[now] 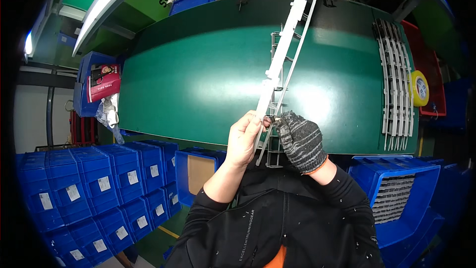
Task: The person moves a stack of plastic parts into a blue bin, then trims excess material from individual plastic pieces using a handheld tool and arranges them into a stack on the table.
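A long, narrow white plastic strip (282, 49) slants away from me over the table, with a thin grey rail (300, 44) at its right side and dark crosspieces between them, like a ladder. My bare left hand (243, 138) is closed around the near end of the white strip, thumb on top. My right hand (301, 143), in a dark striped knit glove, is closed beside it at the grey rail. Its fingertips are pinched close to the left fingers; whatever they hold is hidden. Beneath, a grey ladder-like frame (273, 160) reaches the table's near edge.
On the green table (193, 79), several similar strips (396, 84) lie side by side at the right, next to a yellow tape roll (420, 88). Blue crates (104, 188) are stacked at the lower left. Another blue crate (364, 178) at lower right holds grey parts.
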Motion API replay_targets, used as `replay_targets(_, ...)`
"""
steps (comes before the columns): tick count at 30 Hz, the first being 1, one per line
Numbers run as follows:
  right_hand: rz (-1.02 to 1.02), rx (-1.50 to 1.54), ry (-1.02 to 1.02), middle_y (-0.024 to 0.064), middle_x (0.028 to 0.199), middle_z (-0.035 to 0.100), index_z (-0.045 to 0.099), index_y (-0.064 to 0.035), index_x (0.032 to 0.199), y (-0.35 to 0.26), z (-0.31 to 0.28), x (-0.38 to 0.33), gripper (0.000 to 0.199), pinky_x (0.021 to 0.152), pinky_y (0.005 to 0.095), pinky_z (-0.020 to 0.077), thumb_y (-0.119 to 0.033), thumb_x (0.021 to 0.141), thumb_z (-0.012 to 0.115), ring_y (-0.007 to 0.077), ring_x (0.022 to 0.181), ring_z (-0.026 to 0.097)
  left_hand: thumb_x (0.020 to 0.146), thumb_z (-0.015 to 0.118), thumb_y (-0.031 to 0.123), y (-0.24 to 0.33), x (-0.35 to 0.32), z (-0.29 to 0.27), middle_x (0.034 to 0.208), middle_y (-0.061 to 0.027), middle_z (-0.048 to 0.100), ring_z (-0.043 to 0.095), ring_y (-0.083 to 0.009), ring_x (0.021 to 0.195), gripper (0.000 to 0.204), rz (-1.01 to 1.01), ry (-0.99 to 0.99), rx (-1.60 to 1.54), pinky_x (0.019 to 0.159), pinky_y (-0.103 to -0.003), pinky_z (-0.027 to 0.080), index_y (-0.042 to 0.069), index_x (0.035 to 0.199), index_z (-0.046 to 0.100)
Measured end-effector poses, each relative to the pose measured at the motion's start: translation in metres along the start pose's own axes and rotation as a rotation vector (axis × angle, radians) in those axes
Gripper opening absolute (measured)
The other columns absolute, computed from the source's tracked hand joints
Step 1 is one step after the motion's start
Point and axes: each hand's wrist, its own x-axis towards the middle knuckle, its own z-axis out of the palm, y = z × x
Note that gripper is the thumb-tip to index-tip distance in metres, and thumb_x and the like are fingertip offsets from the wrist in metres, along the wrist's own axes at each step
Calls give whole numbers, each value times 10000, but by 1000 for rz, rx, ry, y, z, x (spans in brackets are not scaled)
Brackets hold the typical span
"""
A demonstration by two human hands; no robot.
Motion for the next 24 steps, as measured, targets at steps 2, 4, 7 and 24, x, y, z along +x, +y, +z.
replay_targets(2, 41, 367, -138, 120, 864, 625, 600, -20, 955, 8, -2, -1, 219, 647, 342, 487, -191, 827, 551, 233, 750, 605, 879, 527, 127, -3, 0, -4, 850, -74, 560, 522, -152, 830, 189, 75, 9, 222, 750, -280, 409, 1, 745, 568)
replay_targets(4, 513, 1187, -488, 75, 842, 622, 594, -13, 997, 8, -13, -2, 203, 698, 273, 485, -137, 845, 544, 155, 784, 592, 860, 545, 114, 5, 2, 0, 832, -88, 563, 525, -164, 831, 162, 304, 31, 572, 734, -285, 412, -2, 750, 569)
replay_targets(7, 277, 923, -446, 57, 792, 601, 592, -12, 973, 4, -34, -4, 182, 634, 256, 461, -140, 857, 534, 143, 726, 571, 819, 574, 90, 5, 6, -9, 797, -115, 572, 536, -195, 802, 106, 190, 76, 789, 708, -300, 419, -7, 777, 579)
replay_targets(24, 387, 854, 39, 13, 692, 583, 612, -15, 888, -7, -26, 52, 138, 527, 224, 416, -138, 827, 598, 61, 592, 501, 894, 474, 135, 22, -18, 4, 949, -98, 589, 580, -144, 803, 395, -10, -181, 526, 748, -262, 461, 13, 1260, 390)
